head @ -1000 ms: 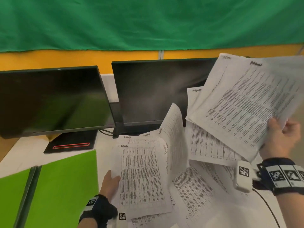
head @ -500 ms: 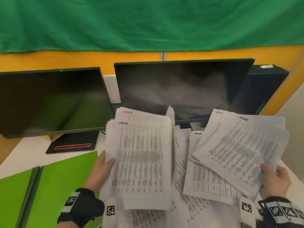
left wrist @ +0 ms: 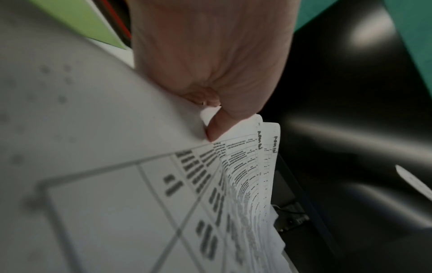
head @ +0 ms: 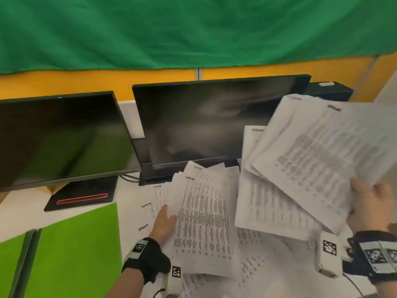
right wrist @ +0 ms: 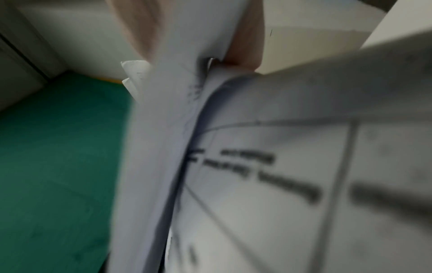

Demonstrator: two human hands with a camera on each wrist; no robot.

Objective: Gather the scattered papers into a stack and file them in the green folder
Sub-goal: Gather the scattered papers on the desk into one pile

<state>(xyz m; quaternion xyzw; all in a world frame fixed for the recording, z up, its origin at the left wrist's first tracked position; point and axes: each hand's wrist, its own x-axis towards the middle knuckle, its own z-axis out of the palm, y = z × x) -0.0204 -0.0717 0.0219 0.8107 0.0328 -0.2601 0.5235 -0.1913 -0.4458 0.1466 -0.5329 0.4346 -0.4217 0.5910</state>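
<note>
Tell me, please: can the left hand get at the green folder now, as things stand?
Probably not freely. The left hand lies close beside the green folder, and nothing stands between them, but it grips a bundle of papers, thumb on top. It would likely have to put them down first.

Black wrist straps [head: 148,259] with square-coded tags and white camera units [head: 327,255].

raised sheets [head: 318,160] motion-blurred, left fingers [left wrist: 216,127] mostly behind paper

white papers [head: 202,222] with black print, green folder [head: 75,250], black monitors [head: 214,121]
</note>
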